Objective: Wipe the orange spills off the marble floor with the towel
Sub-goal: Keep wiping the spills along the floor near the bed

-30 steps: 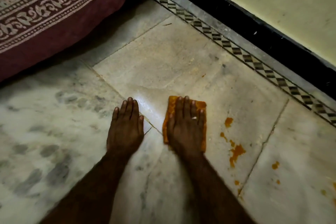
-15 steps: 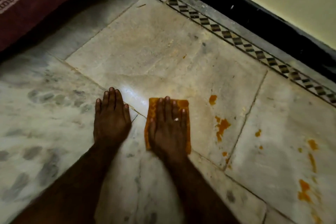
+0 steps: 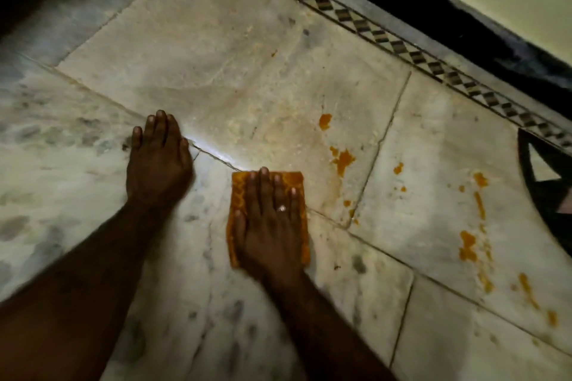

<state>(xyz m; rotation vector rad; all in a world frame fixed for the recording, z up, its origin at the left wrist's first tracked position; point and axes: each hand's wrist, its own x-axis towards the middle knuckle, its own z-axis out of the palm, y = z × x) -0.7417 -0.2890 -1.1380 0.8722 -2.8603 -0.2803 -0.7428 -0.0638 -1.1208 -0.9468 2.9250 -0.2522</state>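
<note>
Pressing flat on a folded orange towel [image 3: 238,195], the right hand [image 3: 269,219] lies with fingers straight and slightly spread, gripping nothing, while the left hand [image 3: 158,161], just left of the towel, rests open-palmed on the bare marble floor [image 3: 216,56]. The orange spills [image 3: 343,160] sit near the towel's right side, with more blotches farther right of it, none touching the cloth. The towel looks soft, light and limp, so it should slide easily over slick marble under a flat palm; pinching a free edge beside the fingers would lift it
</note>
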